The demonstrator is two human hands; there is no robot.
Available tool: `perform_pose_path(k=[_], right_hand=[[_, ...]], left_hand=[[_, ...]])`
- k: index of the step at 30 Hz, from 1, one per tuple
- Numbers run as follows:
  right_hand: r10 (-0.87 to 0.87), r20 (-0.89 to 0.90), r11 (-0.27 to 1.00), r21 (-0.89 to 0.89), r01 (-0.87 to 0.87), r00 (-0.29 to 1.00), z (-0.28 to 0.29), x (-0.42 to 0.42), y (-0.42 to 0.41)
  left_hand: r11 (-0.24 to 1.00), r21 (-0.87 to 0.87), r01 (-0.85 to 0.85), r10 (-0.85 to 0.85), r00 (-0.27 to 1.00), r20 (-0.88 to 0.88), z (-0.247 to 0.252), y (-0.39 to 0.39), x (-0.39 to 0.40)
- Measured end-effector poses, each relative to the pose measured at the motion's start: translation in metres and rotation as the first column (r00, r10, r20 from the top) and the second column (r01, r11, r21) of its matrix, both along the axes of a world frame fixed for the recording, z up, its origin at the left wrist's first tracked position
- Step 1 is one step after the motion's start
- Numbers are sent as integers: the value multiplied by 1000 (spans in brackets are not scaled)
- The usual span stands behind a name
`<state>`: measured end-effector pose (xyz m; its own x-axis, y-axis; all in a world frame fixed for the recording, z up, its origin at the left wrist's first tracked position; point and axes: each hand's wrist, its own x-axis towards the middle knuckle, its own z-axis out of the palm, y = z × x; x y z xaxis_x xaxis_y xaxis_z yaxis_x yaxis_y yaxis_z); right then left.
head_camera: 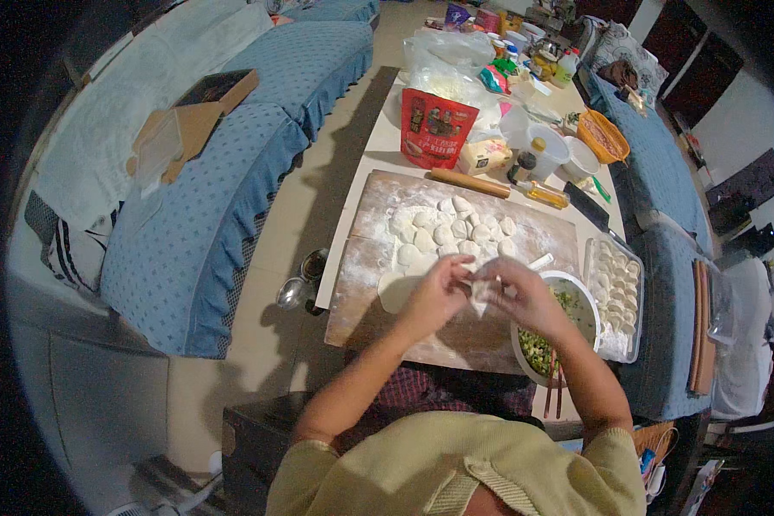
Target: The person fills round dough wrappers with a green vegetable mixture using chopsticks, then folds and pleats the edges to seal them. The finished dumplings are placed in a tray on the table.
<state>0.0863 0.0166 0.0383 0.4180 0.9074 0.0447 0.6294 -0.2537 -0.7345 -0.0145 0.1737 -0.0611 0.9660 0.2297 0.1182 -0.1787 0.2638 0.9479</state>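
My left hand [444, 288] and my right hand [515, 291] meet above a floured wooden board [361, 258], fingers bent around a pale piece of dough [482, 298] between them. Motion blurs the fingertips. Several small dough rounds [442, 233] lie in loose flour beyond the hands. A flat dough wrapper [393, 291] lies just left of my left hand. Under my right forearm stands a white bowl [595, 309] of chopped green filling [536, 350], with chopsticks [559, 393] leaning in it. Right of the bowl, a clear plastic tray [638, 316] holds several shaped dumplings [613, 287].
A rolling pin [469, 183] lies along the board's far edge. Behind it stand a red pouch [437, 129], bottles and plastic tubs [548, 151]. A black-bladed cleaver [587, 206] lies at the right, near an orange basket [603, 135]. Blue-covered sofas [193, 238] flank the table.
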Motion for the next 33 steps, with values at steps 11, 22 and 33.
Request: perform_pose_path(k=[11,22,33], right_hand=[[7,221,998,55,-19,975,-54,95,156],[174,541,984,-132,-121,823,-92,100,180],[191,437,981,-63,-181,879,-101,105,187]], left_hand=[[240,929,-281,424,892,160,-29,97,43],[364,862,-352,511,849,132,-20,96,-1],[475,743,-471,544,821,173,-42,95,-18]])
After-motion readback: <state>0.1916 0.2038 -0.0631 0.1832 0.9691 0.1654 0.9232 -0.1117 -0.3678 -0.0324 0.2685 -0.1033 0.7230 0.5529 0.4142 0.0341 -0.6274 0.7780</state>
